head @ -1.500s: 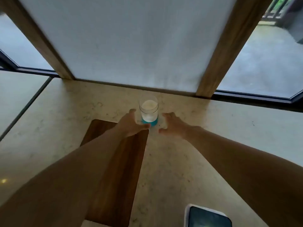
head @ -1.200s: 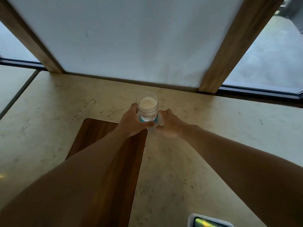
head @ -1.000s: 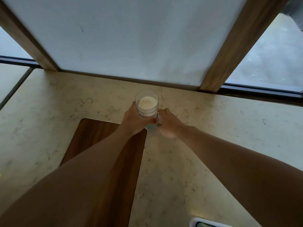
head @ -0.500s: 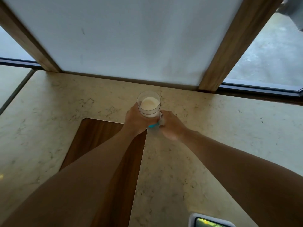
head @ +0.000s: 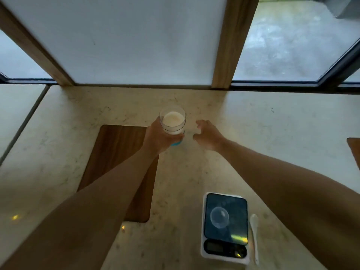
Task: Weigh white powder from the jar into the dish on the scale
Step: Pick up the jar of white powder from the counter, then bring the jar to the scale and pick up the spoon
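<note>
Head view, clear jar w/ white powder, blue base, left hand grip

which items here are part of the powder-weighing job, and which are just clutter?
In the job:
- jar of white powder, gripped by the left hand
- right hand, open beside the jar
- scale
- clear dish on the scale
- white spoon beside the scale, probably for scooping

Lying about:
- wooden board under the left arm
</note>
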### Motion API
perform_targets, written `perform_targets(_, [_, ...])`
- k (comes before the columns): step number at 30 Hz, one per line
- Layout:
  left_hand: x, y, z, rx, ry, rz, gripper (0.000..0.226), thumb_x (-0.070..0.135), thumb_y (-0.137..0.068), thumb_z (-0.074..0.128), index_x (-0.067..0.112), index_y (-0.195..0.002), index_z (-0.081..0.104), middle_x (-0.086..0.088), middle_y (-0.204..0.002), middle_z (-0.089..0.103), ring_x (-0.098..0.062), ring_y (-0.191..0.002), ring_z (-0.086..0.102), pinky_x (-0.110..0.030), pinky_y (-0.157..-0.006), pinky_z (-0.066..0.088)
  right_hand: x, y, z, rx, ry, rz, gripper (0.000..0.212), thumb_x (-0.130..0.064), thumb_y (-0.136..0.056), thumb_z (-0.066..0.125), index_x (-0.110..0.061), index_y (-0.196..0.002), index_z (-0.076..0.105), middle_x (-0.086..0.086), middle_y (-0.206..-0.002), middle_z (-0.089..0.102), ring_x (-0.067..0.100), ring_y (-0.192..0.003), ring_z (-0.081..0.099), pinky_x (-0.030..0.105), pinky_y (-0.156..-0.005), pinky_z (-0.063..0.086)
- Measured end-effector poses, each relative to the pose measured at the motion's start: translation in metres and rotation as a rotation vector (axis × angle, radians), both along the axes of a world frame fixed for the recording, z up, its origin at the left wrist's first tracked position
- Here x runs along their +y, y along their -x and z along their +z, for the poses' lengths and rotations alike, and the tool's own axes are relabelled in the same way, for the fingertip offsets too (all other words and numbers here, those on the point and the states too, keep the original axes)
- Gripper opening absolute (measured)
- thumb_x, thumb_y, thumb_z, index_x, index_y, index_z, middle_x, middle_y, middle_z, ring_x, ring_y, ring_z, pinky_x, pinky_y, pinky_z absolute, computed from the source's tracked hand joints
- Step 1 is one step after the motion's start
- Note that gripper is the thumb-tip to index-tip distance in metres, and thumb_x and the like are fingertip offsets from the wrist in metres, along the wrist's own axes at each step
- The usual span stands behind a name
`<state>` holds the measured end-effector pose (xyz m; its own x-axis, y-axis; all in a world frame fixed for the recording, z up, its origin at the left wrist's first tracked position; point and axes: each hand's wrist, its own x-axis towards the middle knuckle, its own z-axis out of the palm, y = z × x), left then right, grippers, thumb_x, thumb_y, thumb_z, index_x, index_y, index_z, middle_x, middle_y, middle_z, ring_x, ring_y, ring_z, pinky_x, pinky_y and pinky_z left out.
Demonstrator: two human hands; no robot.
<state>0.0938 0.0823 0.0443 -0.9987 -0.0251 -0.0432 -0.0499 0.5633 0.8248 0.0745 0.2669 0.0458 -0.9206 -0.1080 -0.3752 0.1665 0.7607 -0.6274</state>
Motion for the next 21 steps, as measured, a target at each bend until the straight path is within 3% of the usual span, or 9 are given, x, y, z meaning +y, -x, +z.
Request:
perform_targets(3, [0.013,-0.032,0.006,-0.022,-0.024,-0.003,0.061,0.040,-0.057,0.088,0.036,-0.111,0.061,0.015,-0.100,0.068,-0.002,-0.095,0.064,-0.024,-0.082,0.051,0.016,-0.021,0.006,0.022,0.006,-0.018,0.063,-0.017,-0.088,0.060,-0.009,-0.145,0.036,0.015,-0.146,0.040,0.030,-0.130,0.042,0.033,-0.103,0.037])
perform_targets(6, [0.025,-0.067,0.002,-0.043,-0.099,0.002,0.053,0.036,-0.055,0.089,0.045,-0.100,0.061,0.015,-0.095,0.069,-0.005,-0.093,0.066,-0.027,-0.081,0.053,0.032,-0.043,0.007,0.031,-0.003,-0.041,0.060,-0.019,-0.087,0.061,-0.010,-0.143,0.041,0.014,-0.145,0.042,0.028,-0.127,0.046,0.028,-0.098,0.037])
perform_targets(9, [0.034,-0.096,0.001,-0.076,-0.151,-0.025,0.057,0.033,-0.054,0.090,0.043,-0.103,0.062,0.013,-0.096,0.071,-0.006,-0.093,0.067,-0.025,-0.079,0.054,0.048,-0.070,0.005,0.064,0.032,-0.093,0.056,-0.019,-0.087,0.062,-0.011,-0.140,0.046,0.012,-0.142,0.046,0.026,-0.125,0.049,0.025,-0.095,0.036])
perform_targets(13, [0.044,-0.127,-0.005,-0.073,-0.125,-0.059,0.064,0.040,-0.054,0.089,0.059,-0.104,0.055,0.032,-0.101,0.064,0.005,-0.093,0.063,-0.010,-0.071,0.049,0.069,-0.117,-0.010,0.068,0.084,-0.149,0.048,-0.016,-0.087,0.063,-0.013,-0.133,0.052,0.007,-0.135,0.053,0.023,-0.117,0.054,0.027,-0.094,0.039])
perform_targets(18, [0.049,-0.154,-0.018,-0.092,-0.111,-0.058,0.070,0.038,-0.054,0.092,0.038,-0.115,0.058,0.011,-0.104,0.069,-0.009,-0.097,0.067,-0.039,-0.084,0.058,0.095,-0.174,-0.022,0.020,0.096,-0.220,0.038,-0.015,-0.088,0.061,-0.015,-0.126,0.058,0.005,-0.120,0.058,0.018,-0.102,0.057,0.034,-0.090,0.051])
perform_targets(21, [0.046,-0.165,-0.021,-0.071,-0.108,-0.070,0.071,0.036,-0.055,0.093,0.030,-0.117,0.059,0.006,-0.107,0.069,-0.016,-0.099,0.066,-0.046,-0.085,0.057,0.112,-0.203,-0.031,0.042,0.051,-0.251,0.030,-0.014,-0.090,0.057,-0.016,-0.120,0.061,0.004,-0.112,0.060,0.016,-0.097,0.057,0.029,-0.084,0.047])
